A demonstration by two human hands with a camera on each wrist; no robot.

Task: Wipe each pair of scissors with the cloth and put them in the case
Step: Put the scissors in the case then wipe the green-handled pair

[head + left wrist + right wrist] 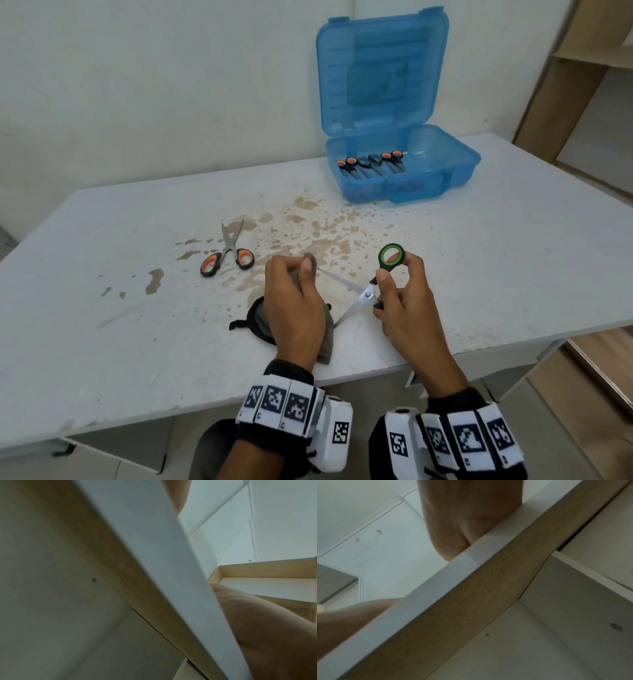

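In the head view my right hand (394, 284) grips the handles of green-ringed scissors (366, 294), which are spread wide open above the table's front edge. My left hand (298, 291) holds a grey cloth (327, 339) pinched around the upper blade near its tip. A second pair with orange-and-black handles (227, 257) lies partly open on the table to the left. The blue plastic case (404, 171) stands open at the back right with several scissors laid inside. Both wrist views show only the table's edge from below and parts of my hands.
The white table (120, 325) carries brown stains across its middle. A black-edged piece of fabric (251, 320) lies under my left hand. Wooden shelving (589, 68) stands at the far right, and a wall runs behind the table.
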